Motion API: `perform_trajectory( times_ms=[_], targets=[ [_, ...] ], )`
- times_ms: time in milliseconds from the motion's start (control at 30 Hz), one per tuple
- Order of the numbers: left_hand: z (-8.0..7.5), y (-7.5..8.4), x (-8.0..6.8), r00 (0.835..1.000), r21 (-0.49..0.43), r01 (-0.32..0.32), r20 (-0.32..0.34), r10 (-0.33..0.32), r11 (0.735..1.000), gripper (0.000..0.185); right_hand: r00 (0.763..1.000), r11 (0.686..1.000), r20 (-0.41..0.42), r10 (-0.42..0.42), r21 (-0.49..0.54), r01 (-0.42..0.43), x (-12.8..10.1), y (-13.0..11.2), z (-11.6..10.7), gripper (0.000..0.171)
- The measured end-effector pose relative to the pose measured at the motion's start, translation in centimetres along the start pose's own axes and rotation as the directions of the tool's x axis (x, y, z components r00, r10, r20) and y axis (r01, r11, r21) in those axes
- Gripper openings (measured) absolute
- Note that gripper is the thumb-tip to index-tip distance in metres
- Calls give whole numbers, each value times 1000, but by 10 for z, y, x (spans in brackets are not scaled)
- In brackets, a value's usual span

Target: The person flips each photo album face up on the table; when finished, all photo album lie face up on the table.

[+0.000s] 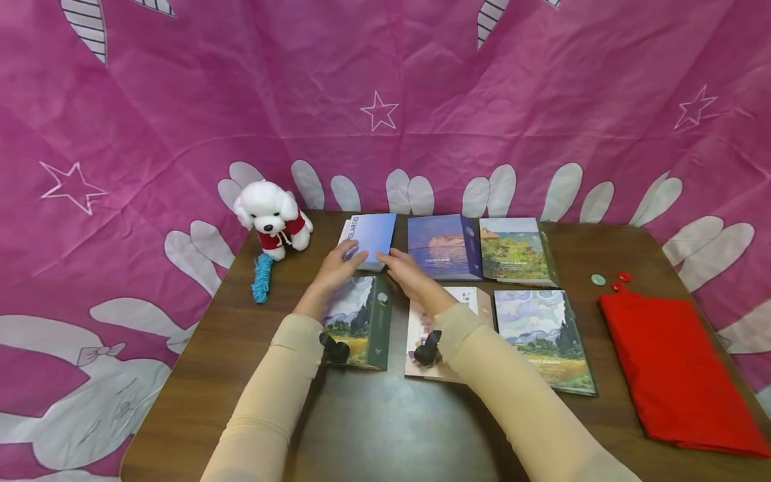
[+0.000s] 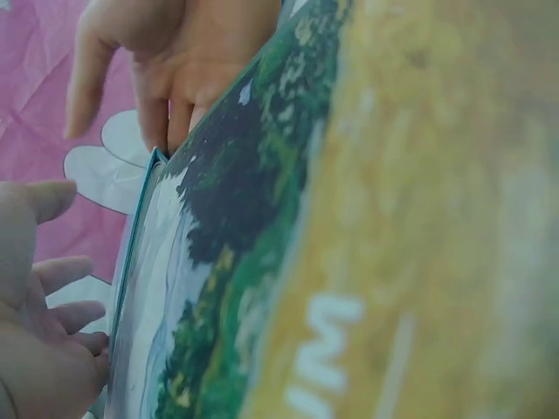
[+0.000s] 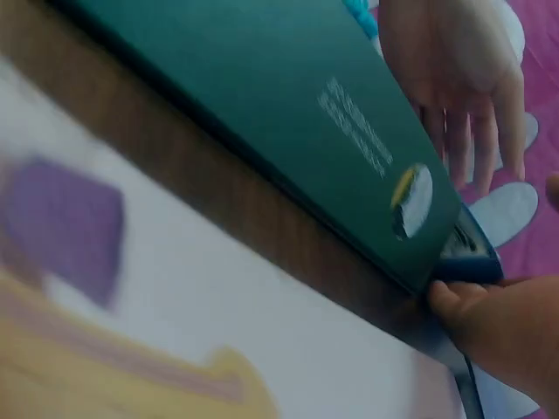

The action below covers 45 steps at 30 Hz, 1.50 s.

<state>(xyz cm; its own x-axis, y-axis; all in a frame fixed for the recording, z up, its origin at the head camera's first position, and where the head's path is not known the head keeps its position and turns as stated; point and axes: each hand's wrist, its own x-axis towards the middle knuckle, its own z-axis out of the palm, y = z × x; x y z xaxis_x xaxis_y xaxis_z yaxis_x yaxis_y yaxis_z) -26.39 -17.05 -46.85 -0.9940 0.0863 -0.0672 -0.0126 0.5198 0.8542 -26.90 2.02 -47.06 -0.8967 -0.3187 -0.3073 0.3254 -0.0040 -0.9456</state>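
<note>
A pale blue album printed POLAROID lies at the back left of the brown table. My left hand rests with straight fingers on its near left corner. My right hand touches its near right edge, fingers relaxed and thumb against the corner. Under my left wrist stands a painted album with a green spine, which fills the left wrist view and crosses the right wrist view. A pale pink album lies beneath my right wrist.
A dark blue album, a green landscape album and a swirly-sky album lie to the right. A red cloth and small buttons sit at the far right. A white plush dog and blue yarn are at the left.
</note>
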Motion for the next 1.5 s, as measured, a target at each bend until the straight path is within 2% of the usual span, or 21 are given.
perform_trajectory(
  times_ms=[100,233,367,500,567,700,833,933,1067,1100,1267,1367,1500],
  targets=[
    [1,2,0,999,21,-4,44,3,1000,65,999,998,-40,-17,64,20,-4,-2,3,75],
    [5,8,-3,997,12,-11,76,11,1000,64,989,976,-140,-54,203,82,-10,-6,6,61],
    [13,16,-6,997,-16,-39,62,40,999,63,972,958,-233,-33,268,96,-11,-9,4,49],
    [20,21,-7,996,-37,-67,52,69,997,62,961,964,-278,2,254,72,-10,-13,-2,45],
    [22,22,-7,996,-49,-67,59,69,997,63,957,974,-291,-7,216,73,-11,-15,-3,42],
    [24,26,-6,996,-86,-61,56,66,994,66,946,990,-312,-83,86,115,-13,-22,-2,42],
    [26,30,-8,996,-169,-74,43,82,983,66,932,986,-324,-159,1,169,-15,-26,0,44],
    [26,31,-9,994,-295,-67,63,90,953,62,924,980,-328,-196,-26,199,-14,-25,1,43],
    [26,32,-9,990,-446,-4,123,66,895,60,921,974,-316,-228,-74,216,-13,-19,2,44],
    [26,32,-8,989,-470,16,137,55,883,60,922,972,-308,-234,-90,217,-13,-18,3,45],
    [23,30,-6,988,-498,78,156,1,864,60,930,960,-251,-267,-149,236,-15,-14,5,51],
    [20,26,-5,993,-543,68,119,-4,837,57,936,951,-214,-279,-194,239,-16,-13,6,51],
    [15,20,-5,1000,-623,-5,-14,-5,782,49,940,910,-154,-305,-339,239,-15,-10,6,51]
  ],
)
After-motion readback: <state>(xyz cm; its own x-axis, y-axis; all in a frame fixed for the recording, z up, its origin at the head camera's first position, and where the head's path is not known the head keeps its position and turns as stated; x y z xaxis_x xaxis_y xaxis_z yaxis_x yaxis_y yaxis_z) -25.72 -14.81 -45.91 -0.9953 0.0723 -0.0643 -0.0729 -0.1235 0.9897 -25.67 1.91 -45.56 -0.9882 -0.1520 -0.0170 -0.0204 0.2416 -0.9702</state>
